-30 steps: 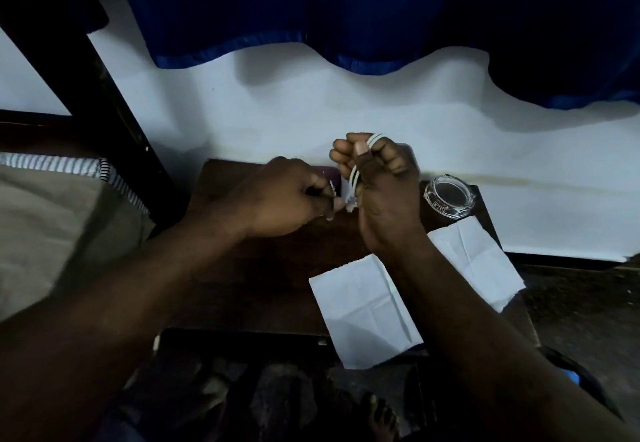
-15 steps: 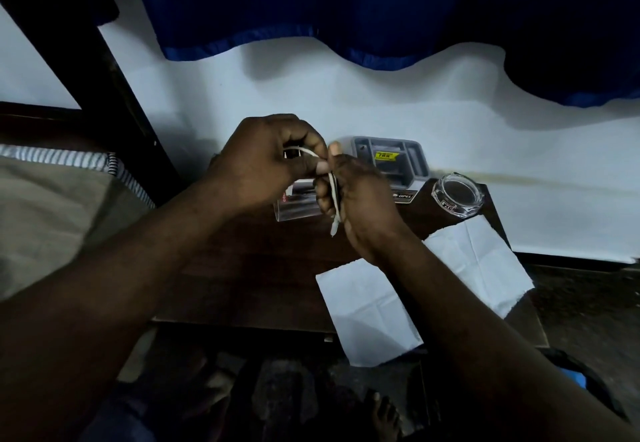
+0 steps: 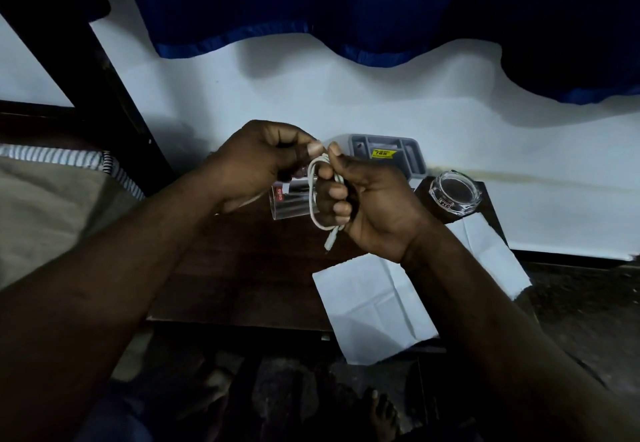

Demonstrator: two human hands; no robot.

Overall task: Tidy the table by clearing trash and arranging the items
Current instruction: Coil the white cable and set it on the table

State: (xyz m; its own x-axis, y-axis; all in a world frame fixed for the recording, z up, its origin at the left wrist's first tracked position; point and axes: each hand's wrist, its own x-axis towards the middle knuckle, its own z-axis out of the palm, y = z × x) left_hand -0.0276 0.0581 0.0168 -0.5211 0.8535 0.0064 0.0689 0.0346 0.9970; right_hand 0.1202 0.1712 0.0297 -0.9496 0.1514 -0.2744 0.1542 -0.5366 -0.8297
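A thin white cable (image 3: 313, 199) is coiled in loops around the fingers of my right hand (image 3: 363, 206), which is closed on it; its plug end hangs down below the palm. My left hand (image 3: 263, 167) pinches the cable's upper end at thumb and forefinger, touching my right thumb. Both hands hover above the small dark wooden table (image 3: 242, 268). Behind them a clear plastic tumbler (image 3: 287, 200) lies on its side. A grey plastic organiser tray (image 3: 384, 154) with a yellow sticker stands at the table's back against the wall.
A glass ashtray (image 3: 452, 197) sits at the table's back right corner. A creased white paper (image 3: 374, 306) overhangs the front right edge. A bed with a striped sheet (image 3: 52, 178) is to the left. A blue curtain (image 3: 346, 5) hangs above the white wall.
My left hand has gone from beside my right palm to above its fingers, laying another loop of cable. The view has tilted up, so the tumbler and tray now show.
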